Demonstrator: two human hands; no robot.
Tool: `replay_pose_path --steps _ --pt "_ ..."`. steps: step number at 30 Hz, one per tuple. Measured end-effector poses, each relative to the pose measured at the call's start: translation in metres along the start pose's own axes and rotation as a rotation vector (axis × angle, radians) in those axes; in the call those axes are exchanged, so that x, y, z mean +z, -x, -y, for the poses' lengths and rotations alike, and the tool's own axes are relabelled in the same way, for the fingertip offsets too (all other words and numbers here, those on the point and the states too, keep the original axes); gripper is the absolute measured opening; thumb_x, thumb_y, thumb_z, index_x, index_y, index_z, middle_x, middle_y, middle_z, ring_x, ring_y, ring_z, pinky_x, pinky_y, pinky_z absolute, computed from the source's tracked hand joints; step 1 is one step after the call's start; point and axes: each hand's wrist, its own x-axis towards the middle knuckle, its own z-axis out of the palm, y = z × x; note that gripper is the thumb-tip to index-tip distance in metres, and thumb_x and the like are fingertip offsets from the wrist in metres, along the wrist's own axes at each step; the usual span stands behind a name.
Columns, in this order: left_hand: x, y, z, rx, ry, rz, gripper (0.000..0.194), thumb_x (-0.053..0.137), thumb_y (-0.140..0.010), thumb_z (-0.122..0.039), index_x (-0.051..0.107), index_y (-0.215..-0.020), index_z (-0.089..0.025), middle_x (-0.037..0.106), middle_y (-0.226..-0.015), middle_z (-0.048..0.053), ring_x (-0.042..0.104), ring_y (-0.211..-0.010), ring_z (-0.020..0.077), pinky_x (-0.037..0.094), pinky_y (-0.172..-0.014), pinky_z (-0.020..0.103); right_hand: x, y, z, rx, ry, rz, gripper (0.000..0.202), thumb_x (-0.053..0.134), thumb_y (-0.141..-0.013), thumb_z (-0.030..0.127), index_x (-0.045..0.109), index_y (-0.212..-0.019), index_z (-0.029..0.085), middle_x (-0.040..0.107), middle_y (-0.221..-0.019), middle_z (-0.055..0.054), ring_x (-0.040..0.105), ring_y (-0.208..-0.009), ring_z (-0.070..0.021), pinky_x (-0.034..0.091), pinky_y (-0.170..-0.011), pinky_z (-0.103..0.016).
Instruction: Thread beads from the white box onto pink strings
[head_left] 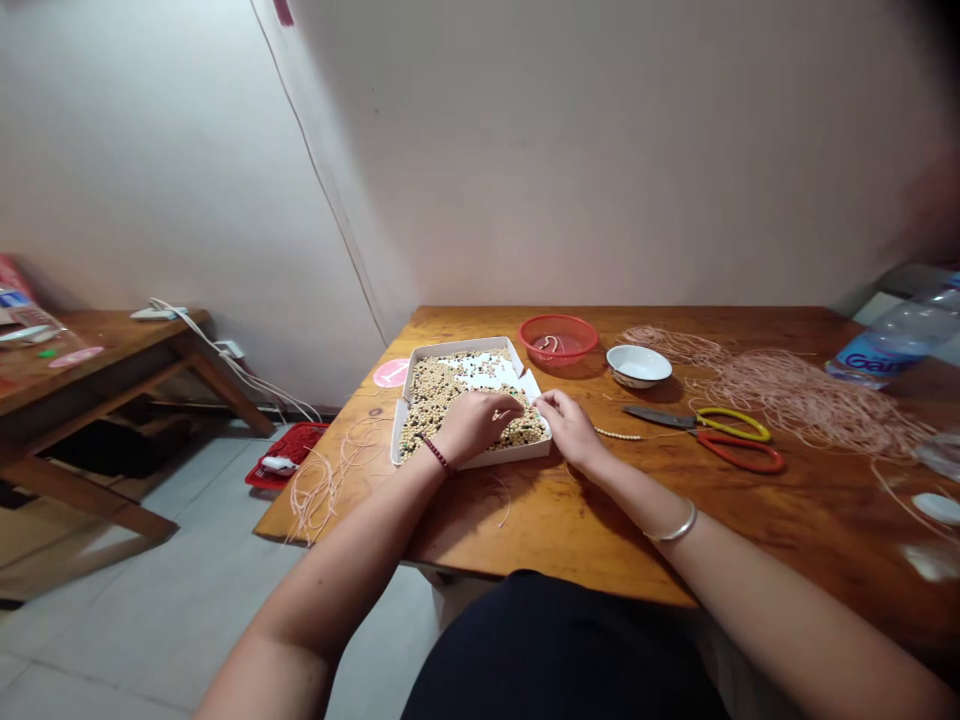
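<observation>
A white box tray (510, 457) full of small cream and black beads (435, 390) lies on the wooden table (487, 530). Over its front part is my left hand (478, 425), fingers bent and pressed together; whatever they pinch is too small to name. My right hand (566, 425) is at the tray's right edge, its thumb and fingers closed together on something I cannot make out. A short strand of cream beads (617, 434) on a thin cord extends to the right from behind my right hand, lying on the table.
Behind the tray are a red basket (559, 340) and a white bowl (639, 366). Scissors (705, 430) with yellow and red handles lie at right, before piled pink cord (810, 400) and a plastic bottle (892, 335). Loose cord (330, 485) hangs at the left edge.
</observation>
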Motion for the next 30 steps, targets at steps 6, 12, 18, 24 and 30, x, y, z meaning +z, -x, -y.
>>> replay_pose_path --steps 6,12,18,24,30 --pt "-0.001 -0.002 -0.002 0.007 -0.059 0.030 0.019 0.052 -0.088 -0.027 0.069 -0.095 -0.024 0.072 -0.086 0.002 0.065 -0.072 0.0138 0.043 -0.064 0.022 -0.005 0.000 0.004 -0.012 0.078 -0.012 0.013 0.049 -0.075 0.030 0.052 -0.084 0.020 0.054 -0.071 0.001 0.049 -0.064 -0.0151 0.038 -0.063 -0.027" --pt "0.000 -0.003 -0.001 0.014 -0.078 0.048 0.018 0.050 -0.089 -0.025 0.067 -0.094 -0.022 0.071 -0.088 0.004 0.063 -0.076 0.0142 0.044 -0.067 0.023 -0.007 0.003 0.007 -0.072 0.220 -0.007 0.014 0.053 -0.074 0.031 0.056 -0.082 0.020 0.050 -0.065 0.002 0.046 -0.059 -0.0132 0.034 -0.058 -0.024" --pt "0.001 -0.001 0.000 -0.019 -0.048 0.059 0.020 0.043 -0.092 -0.028 0.061 -0.097 -0.020 0.070 -0.087 0.004 0.063 -0.077 0.0149 0.044 -0.067 0.024 -0.008 0.001 0.006 -0.113 0.243 -0.040 0.022 0.053 -0.077 0.035 0.065 -0.086 0.019 0.056 -0.070 -0.002 0.049 -0.063 -0.0151 0.036 -0.060 -0.025" --pt "0.001 0.000 0.000 -0.024 -0.040 0.074 0.017 0.044 -0.092 -0.028 0.058 -0.098 -0.021 0.069 -0.087 0.004 0.062 -0.074 0.0152 0.041 -0.063 0.023 -0.011 0.003 0.012 -0.213 0.355 -0.033 0.020 0.052 -0.081 0.033 0.067 -0.084 0.020 0.057 -0.074 -0.004 0.051 -0.067 -0.0165 0.037 -0.063 -0.027" --pt "0.000 -0.001 -0.002 -0.033 -0.048 0.086 0.020 0.041 -0.093 -0.032 0.056 -0.097 -0.020 0.068 -0.084 0.004 0.061 -0.072 0.0155 0.039 -0.062 0.023 -0.012 0.010 0.021 -0.260 0.527 -0.035 0.018 0.049 -0.084 0.028 0.065 -0.089 0.023 0.059 -0.085 -0.005 0.054 -0.072 -0.0177 0.036 -0.064 -0.027"
